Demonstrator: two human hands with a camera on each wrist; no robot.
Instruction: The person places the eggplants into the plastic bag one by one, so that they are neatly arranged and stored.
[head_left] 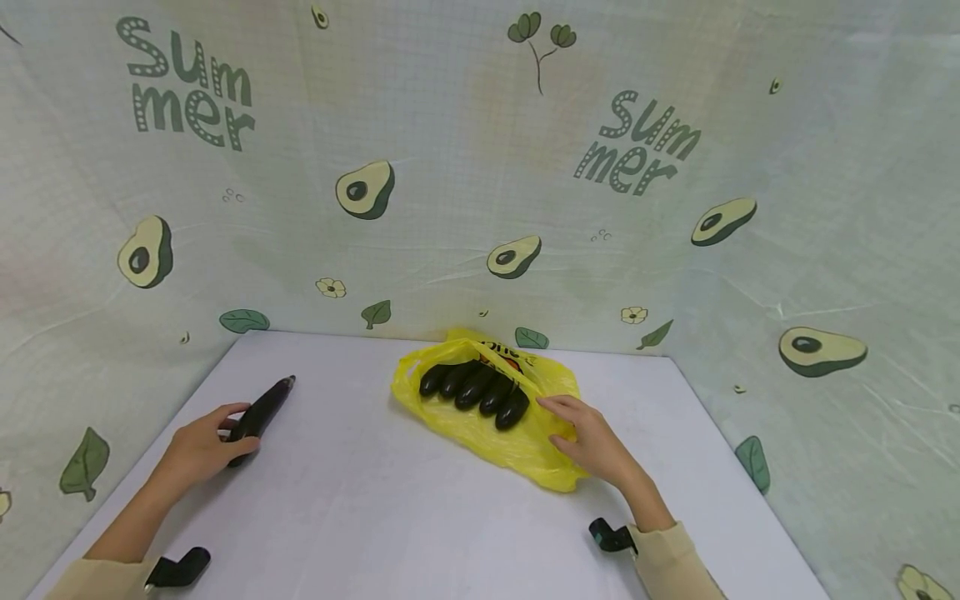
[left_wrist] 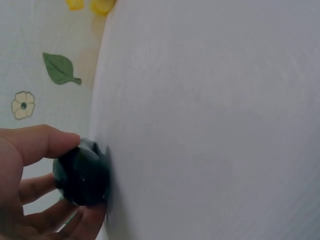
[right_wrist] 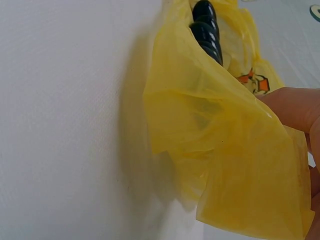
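Note:
My left hand (head_left: 201, 446) grips a long dark eggplant (head_left: 264, 413) that lies aslant on the left side of the table, its stem end pointing away. In the left wrist view, the thumb (left_wrist: 52, 142) and fingers wrap round its glossy rounded end. At centre right lies a yellow plastic bag (head_left: 487, 442), its mouth facing left, with several dark eggplants (head_left: 476, 390) side by side inside. My right hand (head_left: 596, 437) holds the bag's upper edge; in the right wrist view, the yellow film partly hides the fingers.
The white table (head_left: 352, 500) ends at a back curtain (head_left: 442, 125) printed with avocados and leaves, which also hangs along both sides. A black wrist device (head_left: 180, 568) sits at the left cuff, another black device (head_left: 611, 535) at the right cuff.

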